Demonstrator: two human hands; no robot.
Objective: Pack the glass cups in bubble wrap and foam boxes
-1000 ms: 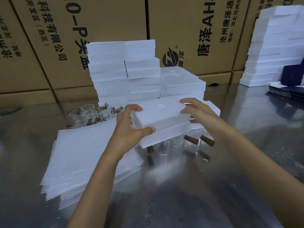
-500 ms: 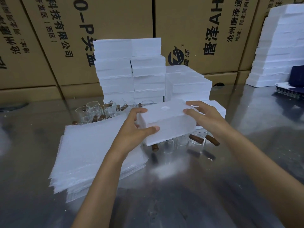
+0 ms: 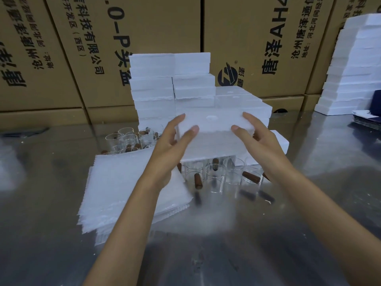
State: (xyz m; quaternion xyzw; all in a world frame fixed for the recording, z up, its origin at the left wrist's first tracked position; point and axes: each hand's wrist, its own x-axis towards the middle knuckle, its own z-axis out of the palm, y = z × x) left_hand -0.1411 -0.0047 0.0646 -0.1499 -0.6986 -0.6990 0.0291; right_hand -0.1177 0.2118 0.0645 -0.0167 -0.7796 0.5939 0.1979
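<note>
A white foam box (image 3: 212,133) is lifted above the steel table, held between both hands. My left hand (image 3: 173,145) grips its left end, thumb on the front face. My right hand (image 3: 257,139) grips its right end the same way. Under the box stand several glass cups (image 3: 214,174) with brown wooden handles. More glass cups (image 3: 125,141) cluster at the back left. A stack of bubble wrap sheets (image 3: 123,186) lies on the table under my left forearm.
Stacked foam boxes (image 3: 173,87) rise behind the held box. Another foam stack (image 3: 354,67) and dark blue flat items (image 3: 369,120) sit at the far right. Cardboard cartons (image 3: 82,48) wall off the back. The shiny table (image 3: 226,244) stretches toward me.
Both hands have raised the foam box higher and away from me, toward the stacks. The cups underneath have come more into view.
</note>
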